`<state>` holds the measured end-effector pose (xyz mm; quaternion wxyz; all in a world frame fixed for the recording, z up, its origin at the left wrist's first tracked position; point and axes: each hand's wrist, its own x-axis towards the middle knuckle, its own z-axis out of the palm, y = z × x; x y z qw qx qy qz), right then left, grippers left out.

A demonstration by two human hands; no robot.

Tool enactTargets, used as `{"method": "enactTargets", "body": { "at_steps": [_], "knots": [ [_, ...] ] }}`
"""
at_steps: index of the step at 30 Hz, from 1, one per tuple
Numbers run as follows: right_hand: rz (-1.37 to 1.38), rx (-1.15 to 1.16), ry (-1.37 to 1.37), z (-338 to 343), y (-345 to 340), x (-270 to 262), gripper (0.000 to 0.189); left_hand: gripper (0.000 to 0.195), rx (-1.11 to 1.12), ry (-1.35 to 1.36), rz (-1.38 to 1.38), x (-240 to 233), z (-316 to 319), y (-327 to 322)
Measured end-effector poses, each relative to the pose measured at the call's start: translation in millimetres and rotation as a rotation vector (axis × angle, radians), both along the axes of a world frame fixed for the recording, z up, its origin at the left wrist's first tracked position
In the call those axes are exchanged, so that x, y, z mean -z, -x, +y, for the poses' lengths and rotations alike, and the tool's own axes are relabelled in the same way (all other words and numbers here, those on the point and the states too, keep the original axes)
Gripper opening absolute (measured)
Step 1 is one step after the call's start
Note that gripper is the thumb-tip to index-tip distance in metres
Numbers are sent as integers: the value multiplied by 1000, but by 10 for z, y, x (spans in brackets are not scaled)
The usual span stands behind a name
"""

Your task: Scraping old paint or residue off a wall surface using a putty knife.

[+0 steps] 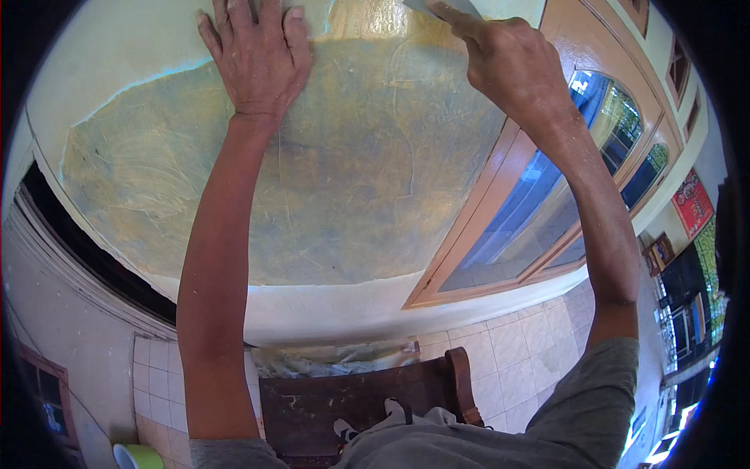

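Observation:
My left hand (258, 64) rests palm-down on the wall with its fingers spread, holding nothing. A flat metal scraper (466, 7) is in my right hand (518, 67), its index finger stretched along the blade; the top edge of the picture cuts the tool off. Under and between both hands lies a large rough patch of stripped wall (345, 176), grey-green and tan with scratches. Torn edges of pale paint (140, 85) border it. At the top, beside the scraper, a tan area (378, 20) shines as if wet.
Right of the patch is a brown wooden frame (463, 234) with glass panes. I stand on a dark wooden bench (351, 404) with a raised end. Below the wall lies a crumpled sheet (340, 359). A green bucket (143, 457) stands lower left, near a dark opening (105, 258).

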<state>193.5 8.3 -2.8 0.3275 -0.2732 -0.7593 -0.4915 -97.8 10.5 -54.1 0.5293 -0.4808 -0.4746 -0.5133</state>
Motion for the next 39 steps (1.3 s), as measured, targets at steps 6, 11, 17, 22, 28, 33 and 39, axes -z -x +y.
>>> {"method": "enactTargets", "body": {
  "at_steps": [6,11,17,22,28,33,39],
  "knots": [
    [41,88,224,-360,455,-174,44,55,44,29,-24,-5,-13,-72],
    [122,44,163,-128,-344,309,56,55,158,-119,67,-28,133,-31],
    [260,112,200,-63,-1202,207,57,53,172,-129,58,-53,143,-261],
    [152,183,28,-69,-1048,-18,55,55,171,-114,50,-67,180,-322],
    [129,145,27,-40,-1094,-100,51,53,146,-113,49,-67,128,-351],
    [112,205,68,-22,-1437,-124,55,53,145,-121,38,-87,186,-443],
    [36,102,-54,102,-1288,-195,50,52,131,-115,50,-44,204,-415]
  ]
}}
